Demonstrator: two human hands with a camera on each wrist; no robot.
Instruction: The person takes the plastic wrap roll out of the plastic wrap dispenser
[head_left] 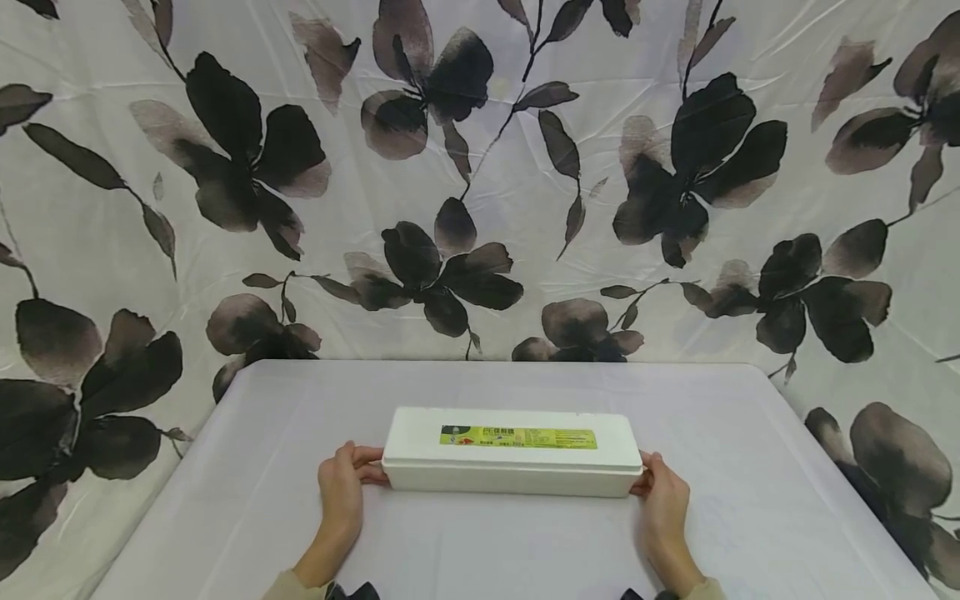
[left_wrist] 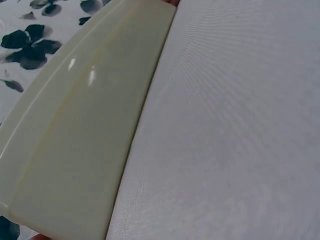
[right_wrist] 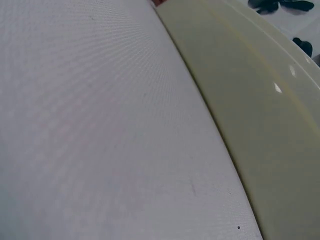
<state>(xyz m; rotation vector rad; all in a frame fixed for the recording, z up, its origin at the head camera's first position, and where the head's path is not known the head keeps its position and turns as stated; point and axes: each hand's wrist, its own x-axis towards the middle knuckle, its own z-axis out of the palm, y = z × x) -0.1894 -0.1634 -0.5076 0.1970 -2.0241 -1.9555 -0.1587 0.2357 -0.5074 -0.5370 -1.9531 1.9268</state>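
A long white cling film box with a yellow-green label on its lid lies across the white-covered table. My left hand holds its left end, and my right hand holds the right end. The fingertips at both ends are partly hidden by the box. In the left wrist view the glossy front of the cling film box slants along the cloth, its lower edge close to the surface. The right wrist view shows the same front of the box from the other side.
The table is spread with a plain white cloth. Behind it hangs a white curtain printed with dark flowers and leaves. The table's far edge runs straight behind the box.
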